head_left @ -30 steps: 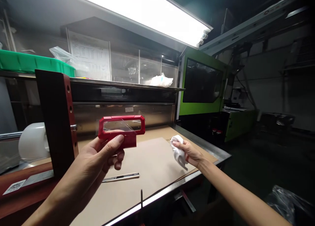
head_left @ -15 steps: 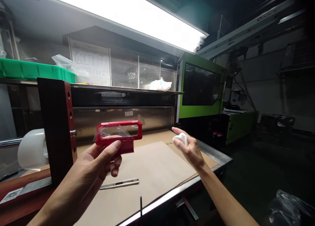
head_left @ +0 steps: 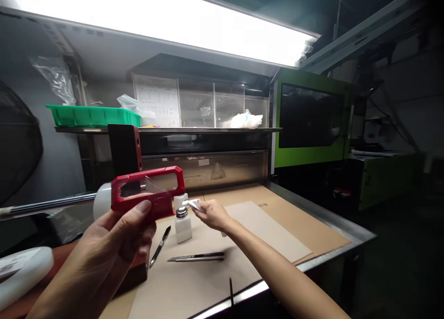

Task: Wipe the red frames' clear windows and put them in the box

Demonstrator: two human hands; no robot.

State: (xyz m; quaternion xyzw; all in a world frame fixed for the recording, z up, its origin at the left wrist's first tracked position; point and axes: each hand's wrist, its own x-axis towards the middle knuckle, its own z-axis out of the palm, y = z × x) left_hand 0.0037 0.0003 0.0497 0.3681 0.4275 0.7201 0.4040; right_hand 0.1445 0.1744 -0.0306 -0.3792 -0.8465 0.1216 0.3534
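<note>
My left hand (head_left: 126, 231) grips a red frame-shaped part (head_left: 157, 203) with a clear film across its opening, thumb on its lower front. Pinched in the fingers of my right hand (head_left: 213, 215) is a white cloth (head_left: 195, 204), held just above and behind a white bottle (head_left: 183, 228) with a metal cap. The cloth overlaps the area by the cap; whether they touch is unclear. On the paper below lie a dark pen (head_left: 160, 246) and a slim cutter knife (head_left: 196, 257).
A dark upright block (head_left: 124, 147) stands behind the red part. Above the bench runs a shelf (head_left: 208, 130) with a green tray (head_left: 92, 116) and a white bag (head_left: 246, 120). A green machine (head_left: 308, 157) stands at the right.
My right hand has moved left with the cloth, to beside the bottle. The view has turned left, bringing the bottle and pen into sight. My left hand still holds the red part.
</note>
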